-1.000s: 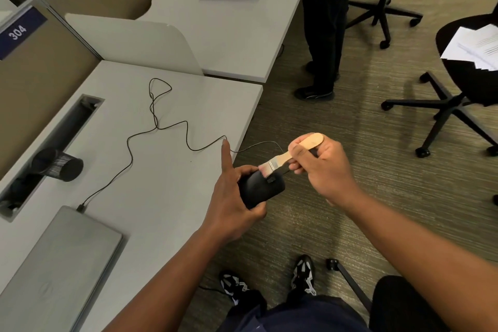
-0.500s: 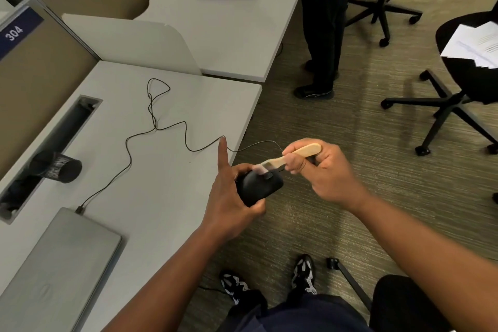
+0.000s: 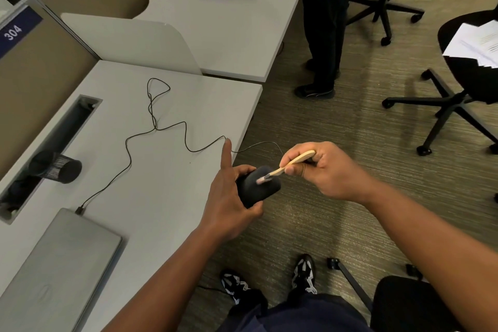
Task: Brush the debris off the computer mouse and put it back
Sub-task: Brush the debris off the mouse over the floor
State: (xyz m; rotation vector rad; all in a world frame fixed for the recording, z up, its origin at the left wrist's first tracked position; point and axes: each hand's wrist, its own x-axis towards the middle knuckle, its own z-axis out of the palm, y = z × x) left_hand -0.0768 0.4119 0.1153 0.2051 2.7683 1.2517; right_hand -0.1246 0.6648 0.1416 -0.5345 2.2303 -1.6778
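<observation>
Since a moment ago I have slid the brush [image 3: 289, 166] down from the mouse's far tip, so its bristles now touch the middle of the mouse [image 3: 258, 186]. My left hand [image 3: 229, 197] grips the mouse from its left side, thumb under the near end, index finger pointing straight up past the desk [image 3: 167, 170] edge. My right hand [image 3: 327, 171] is just right of the mouse, pinching the brush's pale wooden handle between thumb and fingers, the handle slanting up and right away from the mouse. The mouse is held in the air just off the desk's right edge, above the carpet, not resting on anything. Below the mouse my two shoes [image 3: 269, 277] stand on the floor. Left of the mouse and nearer me a closed laptop [image 3: 58, 269] lies on the desk, and the mouse's cable [image 3: 155, 127] runs from the laptop's far corner in loose loops across the desk, then off the edge towards the mouse. Further left a black mesh cup [image 3: 56, 167] lies on its side by the desk's cable slot. Beyond the mouse, another person's legs [image 3: 323, 29] stand by the next desk.
</observation>
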